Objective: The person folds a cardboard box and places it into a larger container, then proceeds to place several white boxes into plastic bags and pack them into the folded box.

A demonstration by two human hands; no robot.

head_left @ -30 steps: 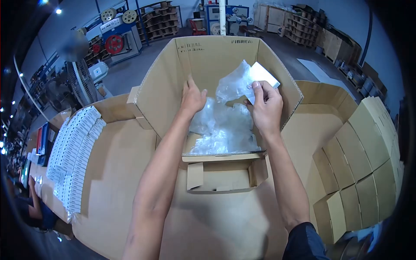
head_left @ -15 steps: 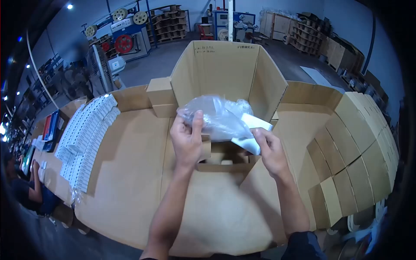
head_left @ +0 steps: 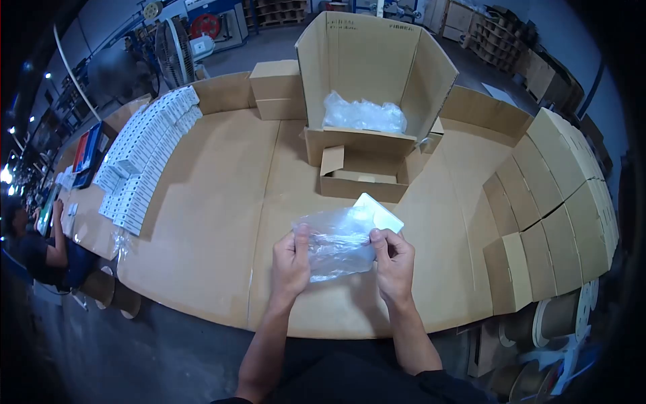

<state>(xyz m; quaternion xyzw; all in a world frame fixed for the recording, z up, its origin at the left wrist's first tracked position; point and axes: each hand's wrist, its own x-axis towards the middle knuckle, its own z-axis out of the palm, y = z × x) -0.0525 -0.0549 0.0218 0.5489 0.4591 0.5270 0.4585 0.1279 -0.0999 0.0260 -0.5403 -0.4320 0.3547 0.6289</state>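
A clear plastic bag (head_left: pixel 333 252) is stretched between my two hands over the front of the cardboard-covered table. My left hand (head_left: pixel 292 261) pinches its left side with the thumb on top. At the right side, my right hand (head_left: pixel 393 259) grips the bag's edge beside a flat white piece (head_left: pixel 378 214). This piece sticks out at the upper right of the bag; whether it lies inside the plastic I cannot tell. Beyond them is a small open carton (head_left: pixel 363 190) with a little light item at its bottom.
Behind the small carton, a large open box (head_left: pixel 370 64) holds clear plastic bags (head_left: pixel 363 114). Stacked white boxes (head_left: pixel 145 151) stand at left, brown cartons (head_left: pixel 558 215) at right. A co-worker (head_left: pixel 50 246) sits at the far left. A fan (head_left: pixel 176 54) stands behind the table.
Both hands have come back from the large box toward the table's front edge, carrying the bag and white piece. The view has tilted downward, and the small carton is now uncovered.
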